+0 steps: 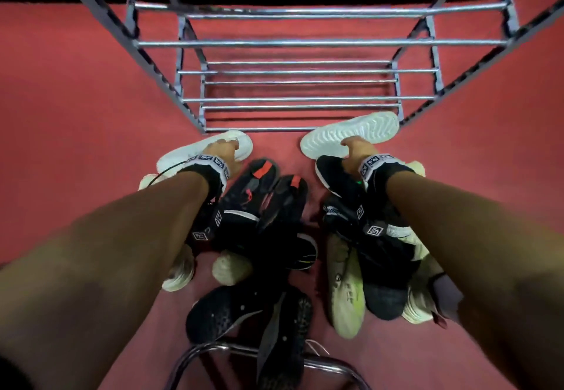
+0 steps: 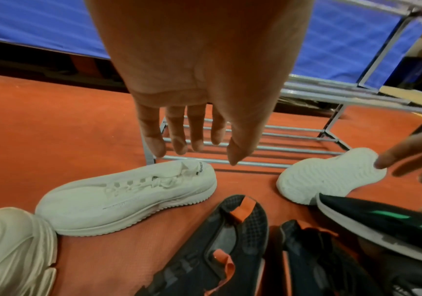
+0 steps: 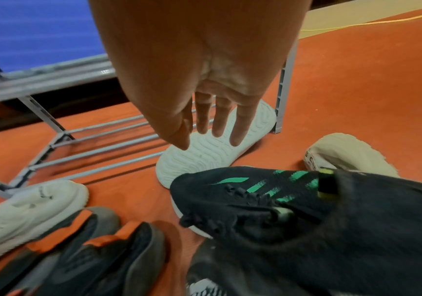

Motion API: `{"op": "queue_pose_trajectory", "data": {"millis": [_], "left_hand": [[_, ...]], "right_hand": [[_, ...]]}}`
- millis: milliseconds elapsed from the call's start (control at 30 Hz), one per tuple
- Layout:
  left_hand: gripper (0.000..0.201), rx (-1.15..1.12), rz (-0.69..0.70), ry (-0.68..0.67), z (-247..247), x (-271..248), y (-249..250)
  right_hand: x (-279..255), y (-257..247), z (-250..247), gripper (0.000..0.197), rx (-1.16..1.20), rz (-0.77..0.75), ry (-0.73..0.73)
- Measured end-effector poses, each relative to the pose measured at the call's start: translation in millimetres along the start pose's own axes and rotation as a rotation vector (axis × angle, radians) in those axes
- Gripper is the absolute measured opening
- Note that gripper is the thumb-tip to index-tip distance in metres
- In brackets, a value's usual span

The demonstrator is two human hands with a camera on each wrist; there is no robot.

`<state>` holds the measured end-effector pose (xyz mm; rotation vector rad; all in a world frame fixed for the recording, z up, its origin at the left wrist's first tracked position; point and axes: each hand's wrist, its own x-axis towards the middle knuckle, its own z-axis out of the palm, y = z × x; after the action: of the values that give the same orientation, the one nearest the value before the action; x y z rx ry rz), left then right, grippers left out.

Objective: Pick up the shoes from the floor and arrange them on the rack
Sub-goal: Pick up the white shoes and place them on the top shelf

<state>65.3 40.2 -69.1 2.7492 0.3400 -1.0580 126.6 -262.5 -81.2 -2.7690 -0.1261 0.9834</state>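
A grey metal shoe rack [image 1: 305,43] stands on the red floor with bare bars. In front of it lie two white shoes. The left white shoe [image 2: 129,192] lies upright on its sole. My left hand [image 2: 192,148] hovers just above its heel end with straight, spread fingers and holds nothing. The right white shoe [image 3: 205,158] lies sole-up by the rack's right foot. My right hand [image 3: 210,136] reaches over that sole with fingers extended, and its fingertips [image 2: 379,164] are at the sole's edge. In the head view both hands [image 1: 224,151] [image 1: 355,148] overlap their shoes.
A pile of shoes lies between my arms: a black pair with orange tabs [image 1: 265,182], a black shoe with green stripes [image 3: 268,200], cream shoes [image 1: 346,292] and more dark ones. A chrome tube frame [image 1: 320,360] is near me. A blue-covered surface [image 2: 40,26] lies behind the rack.
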Motion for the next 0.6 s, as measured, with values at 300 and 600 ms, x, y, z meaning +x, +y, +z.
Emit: {"op": "queue_pose_trajectory", "data": {"millis": [300, 600], "left_hand": [[0.063, -0.005, -0.031, 0.006, 37.9, 35.4, -0.3], [0.052, -0.17, -0.098, 0.105, 56.6, 40.9, 3.8]], "right_hand": [[67.1, -4.3, 25.0, 0.08, -0.169, -0.017, -0.004], [64.2, -16.5, 35.7, 0.07, -0.321, 0.036, 0.293]]}}
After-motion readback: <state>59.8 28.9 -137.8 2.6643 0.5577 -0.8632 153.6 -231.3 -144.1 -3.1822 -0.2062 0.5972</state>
